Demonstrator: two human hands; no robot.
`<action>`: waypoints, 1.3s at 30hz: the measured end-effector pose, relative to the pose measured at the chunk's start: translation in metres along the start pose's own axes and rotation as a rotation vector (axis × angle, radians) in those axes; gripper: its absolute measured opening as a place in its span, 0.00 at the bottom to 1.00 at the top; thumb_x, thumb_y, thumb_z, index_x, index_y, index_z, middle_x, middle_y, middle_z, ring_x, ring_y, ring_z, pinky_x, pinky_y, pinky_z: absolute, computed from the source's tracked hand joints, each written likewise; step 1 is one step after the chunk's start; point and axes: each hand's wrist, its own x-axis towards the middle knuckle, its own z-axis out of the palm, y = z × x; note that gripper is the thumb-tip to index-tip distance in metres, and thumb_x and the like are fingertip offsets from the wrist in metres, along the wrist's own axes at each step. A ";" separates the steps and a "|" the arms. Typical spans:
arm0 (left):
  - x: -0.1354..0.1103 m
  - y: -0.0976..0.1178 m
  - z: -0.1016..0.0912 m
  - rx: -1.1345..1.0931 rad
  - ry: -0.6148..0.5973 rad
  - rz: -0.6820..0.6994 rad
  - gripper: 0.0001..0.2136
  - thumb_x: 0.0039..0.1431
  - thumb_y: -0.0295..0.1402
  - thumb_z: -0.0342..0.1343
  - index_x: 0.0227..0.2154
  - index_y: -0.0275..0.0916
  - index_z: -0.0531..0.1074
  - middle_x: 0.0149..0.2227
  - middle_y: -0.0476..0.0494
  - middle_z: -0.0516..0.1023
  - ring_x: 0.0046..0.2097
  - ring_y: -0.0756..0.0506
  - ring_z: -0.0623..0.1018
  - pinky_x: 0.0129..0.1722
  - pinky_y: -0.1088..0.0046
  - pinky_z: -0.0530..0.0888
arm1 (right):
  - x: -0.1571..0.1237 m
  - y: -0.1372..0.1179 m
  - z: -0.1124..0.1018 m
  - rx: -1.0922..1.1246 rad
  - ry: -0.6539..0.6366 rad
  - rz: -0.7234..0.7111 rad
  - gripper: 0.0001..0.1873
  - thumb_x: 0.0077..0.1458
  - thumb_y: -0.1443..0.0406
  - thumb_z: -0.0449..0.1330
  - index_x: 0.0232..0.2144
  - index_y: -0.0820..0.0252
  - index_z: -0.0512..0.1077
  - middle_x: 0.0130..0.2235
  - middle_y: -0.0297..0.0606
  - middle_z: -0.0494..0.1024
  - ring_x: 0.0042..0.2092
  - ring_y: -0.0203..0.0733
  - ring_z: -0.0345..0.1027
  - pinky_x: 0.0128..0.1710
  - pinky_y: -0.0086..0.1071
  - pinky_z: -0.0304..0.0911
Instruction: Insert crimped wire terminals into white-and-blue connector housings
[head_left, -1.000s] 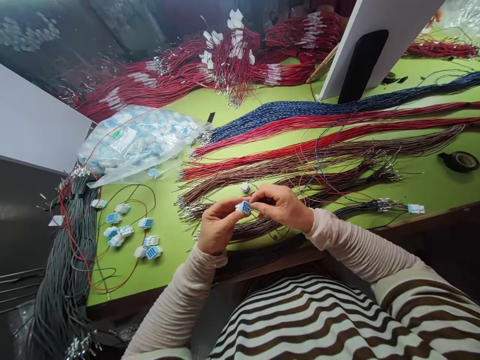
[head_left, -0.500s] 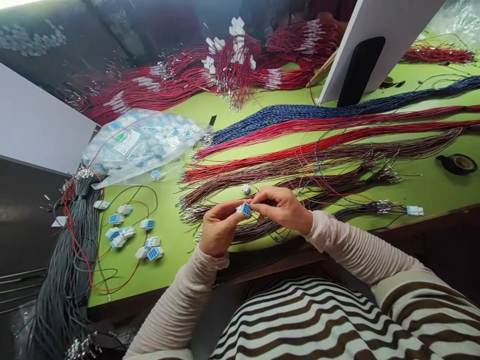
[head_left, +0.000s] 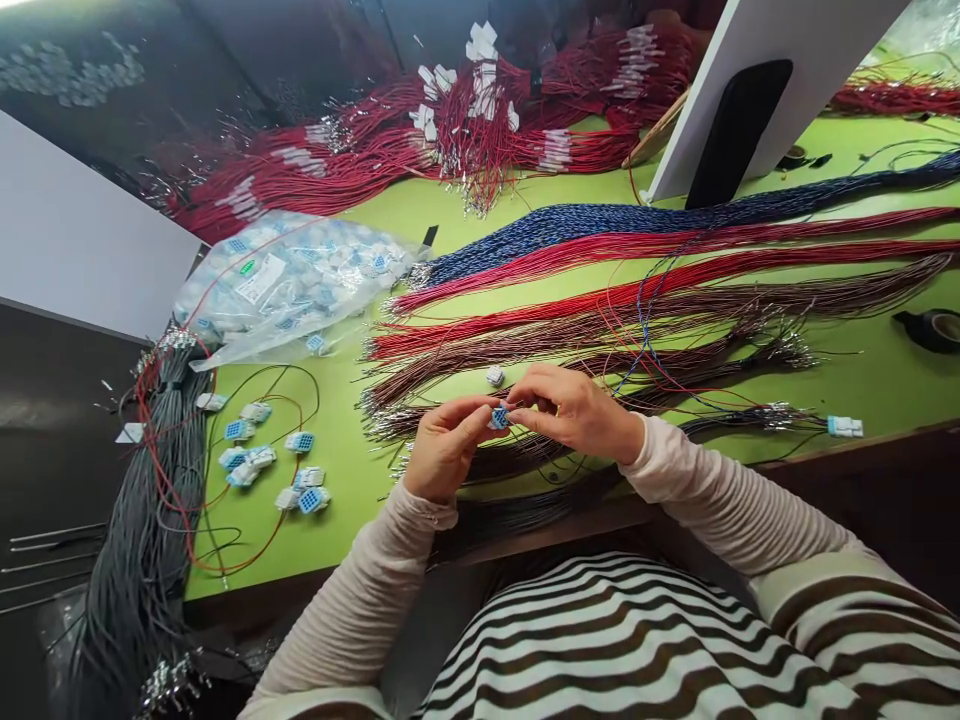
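Observation:
Between the thumb and fingers of my left hand [head_left: 448,440] is a small white-and-blue wire connector [head_left: 499,417], its gridded blue face partly covered by fingertips. My right hand [head_left: 566,408] is closed in a pinch against the right side of that connector. What its fingertips hold is too small and hidden to make out. Just above the hands lies a loose white connector [head_left: 495,376]. Under and around both hands run bundles of brown wires [head_left: 435,375] and black wires [head_left: 517,512] with metal terminals at their ends.
Left on the green table [head_left: 345,540] lie several loose connectors [head_left: 311,500], a bag of connectors [head_left: 300,275] and a grey wire bundle [head_left: 161,480]. Red wires [head_left: 450,325] and blue wires [head_left: 540,235] stretch behind my hands. At right are a wired connector [head_left: 845,427] and black tape [head_left: 930,330].
The view has shifted slightly. My fingers have drawn closer around the connector, so less of its blue face shows, and the right fingertips now press against it.

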 end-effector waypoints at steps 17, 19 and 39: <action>-0.001 -0.001 0.002 0.014 -0.004 -0.034 0.09 0.45 0.34 0.68 0.30 0.37 0.80 0.30 0.45 0.81 0.31 0.48 0.79 0.31 0.73 0.80 | 0.000 -0.002 0.007 0.115 0.086 0.117 0.04 0.56 0.69 0.58 0.30 0.63 0.71 0.29 0.35 0.72 0.31 0.33 0.63 0.31 0.27 0.59; 0.000 -0.001 0.001 0.022 -0.001 -0.040 0.09 0.44 0.35 0.68 0.29 0.37 0.79 0.30 0.46 0.80 0.31 0.48 0.79 0.30 0.74 0.79 | -0.001 -0.001 0.008 0.046 0.103 0.055 0.04 0.57 0.68 0.57 0.31 0.63 0.70 0.30 0.35 0.72 0.32 0.33 0.63 0.33 0.28 0.60; 0.000 0.003 -0.002 0.001 -0.048 -0.113 0.16 0.44 0.31 0.69 0.37 0.37 0.76 0.37 0.41 0.81 0.38 0.45 0.81 0.40 0.69 0.77 | -0.004 0.005 -0.002 -0.211 0.050 -0.009 0.08 0.60 0.66 0.55 0.28 0.61 0.67 0.29 0.36 0.70 0.32 0.35 0.62 0.34 0.29 0.58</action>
